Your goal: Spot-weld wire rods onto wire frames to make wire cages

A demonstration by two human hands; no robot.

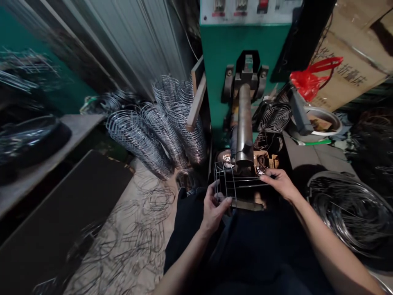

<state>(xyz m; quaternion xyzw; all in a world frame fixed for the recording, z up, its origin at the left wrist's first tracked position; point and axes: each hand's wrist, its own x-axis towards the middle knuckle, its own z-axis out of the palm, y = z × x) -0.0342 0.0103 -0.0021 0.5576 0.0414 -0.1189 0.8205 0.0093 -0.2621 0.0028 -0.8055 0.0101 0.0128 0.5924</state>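
Observation:
Below the metal cylinder [245, 123] of a green machine [245, 39], a small wire frame [225, 183] is between my hands. My left hand [214, 207] grips the frame's lower left part, thumb and fingers round its wires. Thin straight wires run from the frame toward the right. At their right end my right hand [278, 182] pinches them between thumb and fingers. Behind the hands, under the cylinder, lies a yellowish tray [272, 161] with small parts, too dark to make out.
Stacks of wire rings [141, 141] lean left of the machine. Loose wire rings [153, 200] cover the floor. A large wire coil [350, 209] lies at right, with a metal bowl [333, 123] and red bag [308, 84] behind. A dark board [67, 205] is at left.

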